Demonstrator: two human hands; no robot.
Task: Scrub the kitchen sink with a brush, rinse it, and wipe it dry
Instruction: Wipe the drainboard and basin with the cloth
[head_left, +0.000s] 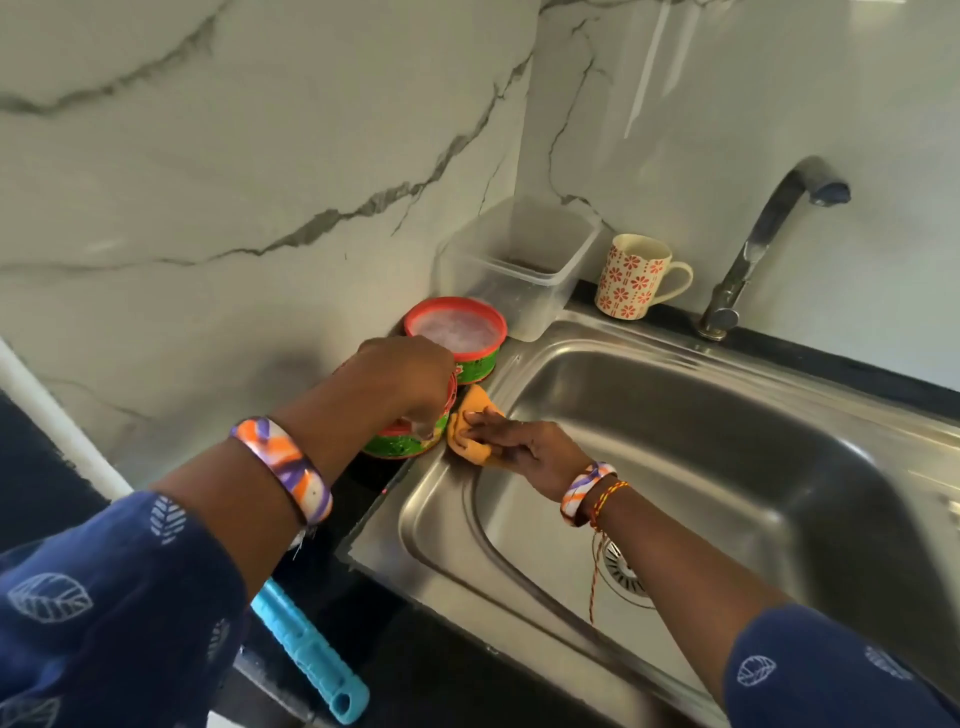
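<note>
A: Step in hand? Fingers?
B: Wiping dry, likely. Right hand (524, 447) pressed orange cloth (470, 426) flat, fingers straight, on sink (675, 415) rim's left corner. Left hand (410, 379) gripped green tub (410, 441), apparently shifting it aside.
A: Brush?
B: Blue handle (311, 654) lay on surface, end pointing toward viewer. Next: wipe basin.

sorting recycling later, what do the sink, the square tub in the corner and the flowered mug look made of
Sink: brushed stainless steel, grey with soft streaky reflections.
Square tub: clear, slightly cloudy plastic; the wall shows through its sides.
Flowered mug: probably glazed ceramic, cream with a red printed pattern and thick rim, though enamel cannot be ruled out.
</note>
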